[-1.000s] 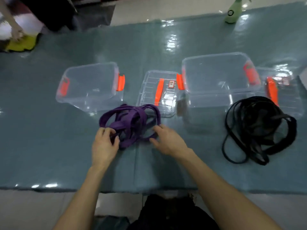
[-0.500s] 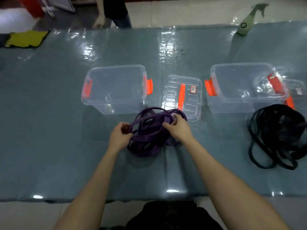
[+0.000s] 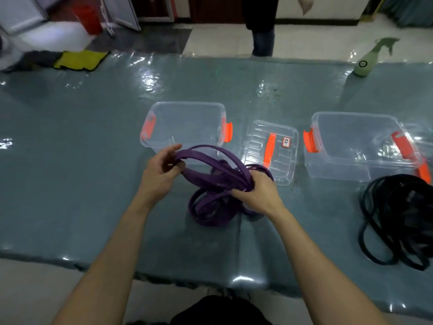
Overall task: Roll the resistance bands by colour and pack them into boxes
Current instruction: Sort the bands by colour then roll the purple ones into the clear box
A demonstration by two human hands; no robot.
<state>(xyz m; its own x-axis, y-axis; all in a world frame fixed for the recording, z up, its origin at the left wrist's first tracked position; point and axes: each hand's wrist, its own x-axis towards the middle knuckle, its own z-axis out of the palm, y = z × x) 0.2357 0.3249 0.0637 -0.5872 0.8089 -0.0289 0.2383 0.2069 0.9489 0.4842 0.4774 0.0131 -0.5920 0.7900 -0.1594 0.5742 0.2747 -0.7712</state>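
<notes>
A tangle of purple resistance bands [image 3: 215, 184] sits at the table's middle, partly lifted. My left hand [image 3: 161, 174] pinches the raised left end of the purple loops. My right hand [image 3: 256, 193] grips the bunched strands on the right side. Lower loops still rest on the table. A pile of black resistance bands [image 3: 398, 219] lies at the right. Two clear open boxes with orange latches stand behind: the left box [image 3: 185, 123] just beyond the purple bands, the right box [image 3: 358, 144] behind the black pile.
A clear lid [image 3: 271, 151] with an orange handle lies between the boxes. A green spray bottle [image 3: 367, 62] stands at the far right edge. A yellow cloth [image 3: 79, 59] lies far left. A person's legs [image 3: 262, 31] are beyond the table [image 3: 70, 148].
Both hands have lifted the purple bands off the table and pulled them apart, left hand raising one end. The view has tilted up, showing more of the far floor.
</notes>
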